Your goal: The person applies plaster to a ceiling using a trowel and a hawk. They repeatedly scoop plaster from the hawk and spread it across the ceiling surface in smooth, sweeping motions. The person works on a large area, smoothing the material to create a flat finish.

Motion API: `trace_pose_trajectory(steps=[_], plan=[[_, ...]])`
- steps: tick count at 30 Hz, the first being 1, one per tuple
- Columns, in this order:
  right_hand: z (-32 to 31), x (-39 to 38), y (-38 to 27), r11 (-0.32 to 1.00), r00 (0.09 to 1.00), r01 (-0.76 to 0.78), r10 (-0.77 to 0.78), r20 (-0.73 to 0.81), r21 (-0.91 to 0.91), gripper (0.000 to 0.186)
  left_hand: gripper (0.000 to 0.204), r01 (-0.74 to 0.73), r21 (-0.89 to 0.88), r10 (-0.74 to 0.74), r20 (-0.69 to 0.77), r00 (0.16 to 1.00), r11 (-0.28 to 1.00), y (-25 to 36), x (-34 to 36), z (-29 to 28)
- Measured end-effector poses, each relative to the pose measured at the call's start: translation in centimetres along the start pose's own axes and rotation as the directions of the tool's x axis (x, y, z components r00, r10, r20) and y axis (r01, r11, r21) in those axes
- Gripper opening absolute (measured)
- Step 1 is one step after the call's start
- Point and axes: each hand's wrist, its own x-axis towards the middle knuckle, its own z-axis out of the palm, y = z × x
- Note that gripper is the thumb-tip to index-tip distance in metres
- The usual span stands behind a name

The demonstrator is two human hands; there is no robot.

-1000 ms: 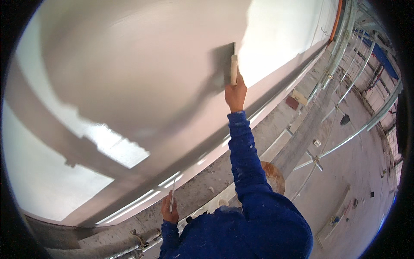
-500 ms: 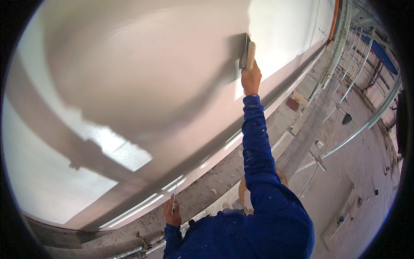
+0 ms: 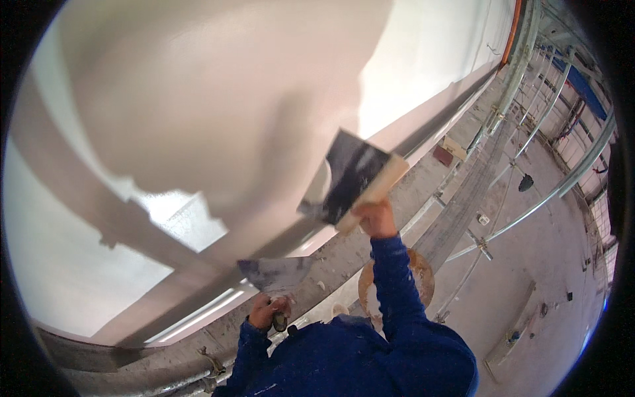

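Observation:
My right hand grips a wide, dark metal trowel with a pale handle along its side; a light smear, apparently compound, lies on the blade. It hangs in front of the pale, smooth wall, slightly blurred. My left hand, lower down, is closed on a broad putty knife, its blade turned upward below and left of the trowel, not touching it. Below my right forearm stands a round, stained bucket, partly hidden by my sleeve.
Metal scaffold tubes curve along the right above a dusty floor. A plank walkway runs beside the wall, with small reddish and tan pieces on it. An orange pipe stands at top right; thick pipes cross at lower left.
My right hand has drawn the trowel down and left from high on the wall, tilting its blade into view. My left hand has turned the putty knife so its broad face shows.

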Motion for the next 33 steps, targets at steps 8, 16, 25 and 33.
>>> trace_pose_trajectory(steps=[8,16,25,33], plan=[[-1.5,-6.5,-8.9,0.957,0.949,-0.188,0.119,0.291,0.223,0.042,0.030,0.109,-0.207,-0.057,0.243,0.968,0.972,3.4,1.3,4.4],[-1.5,-0.8,-1.6,0.582,0.689,-0.725,0.623,0.370,0.368,0.024,0.037,-0.131,-0.388,0.114,-0.067,0.991,0.912,6.7,-1.2,4.6],[-2.2,18.9,8.9,0.879,0.780,-0.429,0.476,-0.406,0.207,0.059,0.035,-0.164,-0.347,0.069,-0.271,0.960,0.923,3.6,-5.2,3.1],[1.6,21.5,5.5,0.919,0.790,-0.346,0.394,-0.469,0.189,0.065,0.033,-0.103,-0.337,0.022,-0.234,0.972,0.936,-0.6,-8.3,-0.3]])
